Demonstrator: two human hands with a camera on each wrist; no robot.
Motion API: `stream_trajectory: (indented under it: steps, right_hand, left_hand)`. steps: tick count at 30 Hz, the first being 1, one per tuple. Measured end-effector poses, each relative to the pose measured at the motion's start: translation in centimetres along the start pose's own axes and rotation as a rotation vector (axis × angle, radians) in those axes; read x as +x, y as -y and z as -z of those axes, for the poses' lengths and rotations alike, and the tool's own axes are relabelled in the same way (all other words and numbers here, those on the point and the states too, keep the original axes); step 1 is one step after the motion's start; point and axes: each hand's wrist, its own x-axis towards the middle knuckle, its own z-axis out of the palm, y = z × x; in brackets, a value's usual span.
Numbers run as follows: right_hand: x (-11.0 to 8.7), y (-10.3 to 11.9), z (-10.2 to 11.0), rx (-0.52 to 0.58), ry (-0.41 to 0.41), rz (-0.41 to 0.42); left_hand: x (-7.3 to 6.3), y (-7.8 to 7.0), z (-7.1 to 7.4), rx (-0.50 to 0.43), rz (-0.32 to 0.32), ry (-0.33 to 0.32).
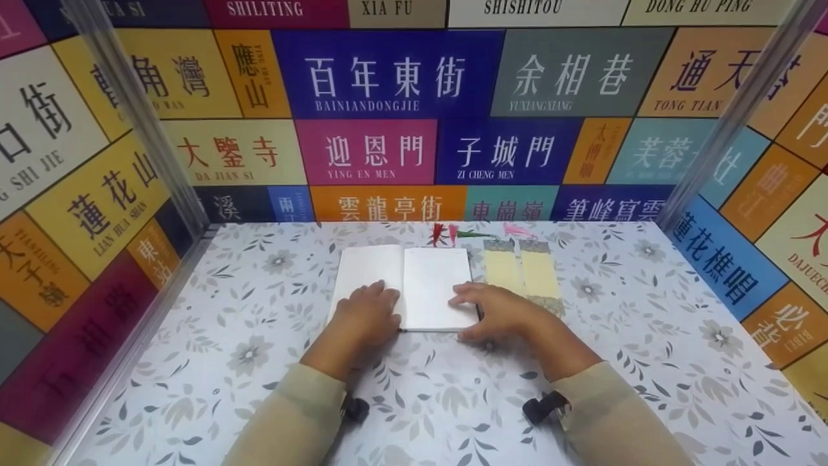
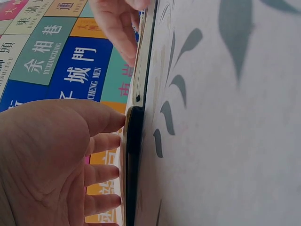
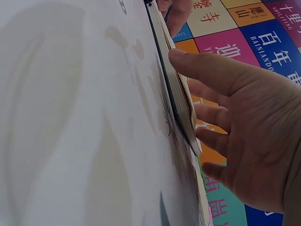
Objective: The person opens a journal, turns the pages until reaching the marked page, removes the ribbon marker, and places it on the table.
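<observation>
An open notebook [image 1: 435, 285] with blank white pages and a dark cover lies flat on the table. My left hand [image 1: 369, 312] rests on its left page near the spine; in the left wrist view the fingertips [image 2: 113, 143] touch the page with fingers extended. At the notebook's right edge is my right hand [image 1: 508, 312], its fingers spread over the right page. The right wrist view shows the right thumb [image 3: 207, 68] beside the page edges [image 3: 175, 87], with nothing gripped; whether it touches them I cannot tell.
Two pale yellow bookmarks [image 1: 538, 268] with grey patterned ends lie right of the notebook, one partly behind the right hand. Red [image 1: 438, 234] and pink tassels [image 1: 517, 230] lie beyond. A flower-patterned cloth [image 1: 252, 356] covers the table, with sign-printed panels [image 1: 388, 74] around it.
</observation>
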Motion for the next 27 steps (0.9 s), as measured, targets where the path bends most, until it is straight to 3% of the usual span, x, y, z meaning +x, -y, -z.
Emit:
stream_trajectory:
  steps: [12,19,27]
  right_hand:
    - [-0.36,0.45,0.18,0.017,-0.006,-0.059]
    - [-0.62,0.49,0.39,0.017,-0.004,-0.063]
    - [-0.37,0.30,0.50,0.059,-0.015,-0.093]
  left_hand:
    - [-0.25,-0.05,0.24,-0.013,-0.010,-0.015]
    - [-0.16,0.14,-0.14,0.033,-0.030,-0.035]
    - [-0.17,0.06,-0.06,0.013,-0.007,-0.014]
